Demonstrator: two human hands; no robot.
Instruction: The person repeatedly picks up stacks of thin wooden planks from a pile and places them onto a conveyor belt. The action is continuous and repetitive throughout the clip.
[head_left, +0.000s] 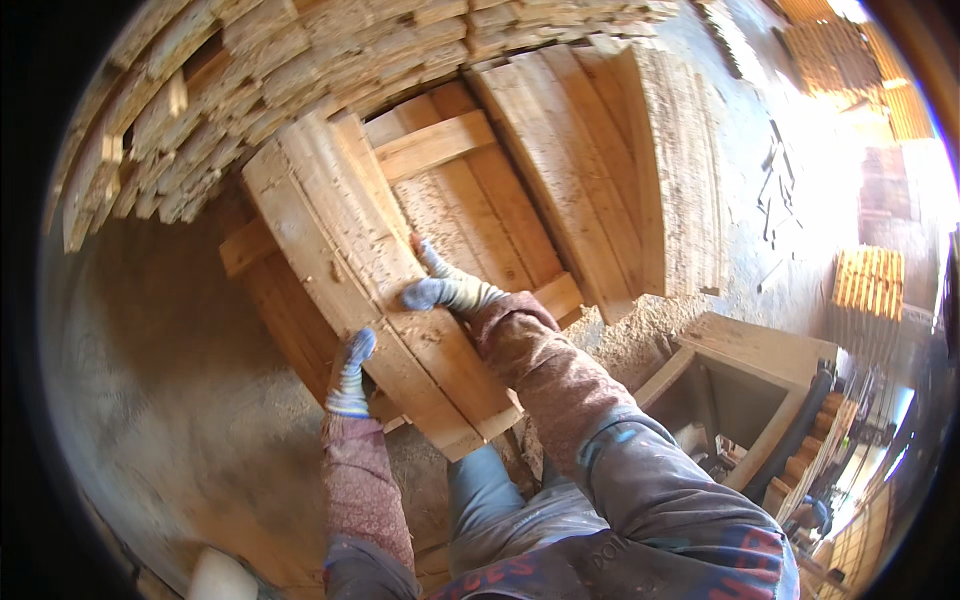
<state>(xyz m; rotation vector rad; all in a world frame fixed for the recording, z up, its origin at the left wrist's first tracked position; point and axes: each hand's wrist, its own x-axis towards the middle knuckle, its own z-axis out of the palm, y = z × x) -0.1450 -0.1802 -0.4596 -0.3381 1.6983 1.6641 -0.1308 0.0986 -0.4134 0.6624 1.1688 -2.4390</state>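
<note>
Two long wooden boards [335, 255] lie side by side in front of me, slanting from the upper left down toward my legs, with wood shavings on top. My left hand [349, 378], in a striped knit glove, grips their left edge; its fingers beneath are hidden. My right hand [455, 290], gloved alike, is closed over the right edge, its thumb on top. Under the boards is a wooden panel [470, 215] of planks joined by crosspieces, with sawdust scattered over it. Another part of planks [290, 315] shows to the left below the boards.
Stacked rough lumber [330, 60] fills the far side. More plank panels [590, 170] lean together on the right. An open wooden box frame [760, 350] stands near my right side, by a heap of sawdust [635, 345]. A white rounded object [222, 577] sits at lower left.
</note>
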